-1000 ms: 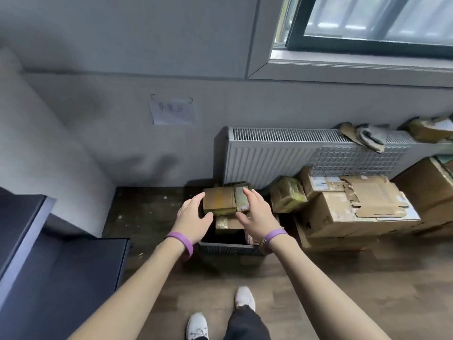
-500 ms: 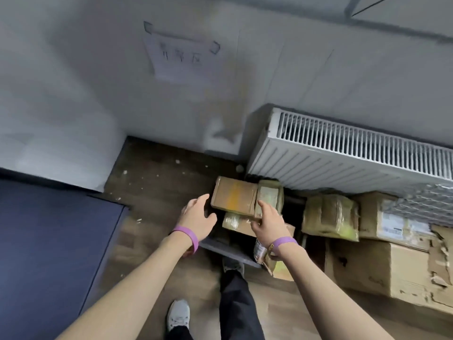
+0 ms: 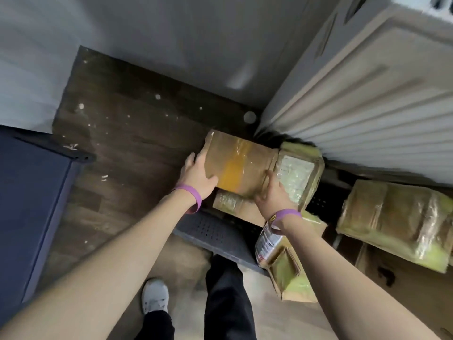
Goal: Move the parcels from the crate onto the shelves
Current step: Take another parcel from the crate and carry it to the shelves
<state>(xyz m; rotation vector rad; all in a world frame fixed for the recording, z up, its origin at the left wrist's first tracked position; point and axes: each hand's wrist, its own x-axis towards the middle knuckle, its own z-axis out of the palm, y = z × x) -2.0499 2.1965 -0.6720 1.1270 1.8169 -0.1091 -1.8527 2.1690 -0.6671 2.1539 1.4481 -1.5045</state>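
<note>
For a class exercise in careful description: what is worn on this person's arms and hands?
No sleeves or gloves show. Behind the left hand sits a purple wristband; behind the right hand, a matching purple band with small yellowish lettering.

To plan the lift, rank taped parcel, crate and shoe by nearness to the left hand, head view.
1. Taped parcel: left hand grips its left edge.
2. Crate: just beneath the hand.
3. Shoe: on the floor, far below.

Arms [image 3: 122, 253] outstretched; left hand [image 3: 197, 176] and right hand [image 3: 273, 193] grip inward (fingers [image 3: 190, 160] curled).
</note>
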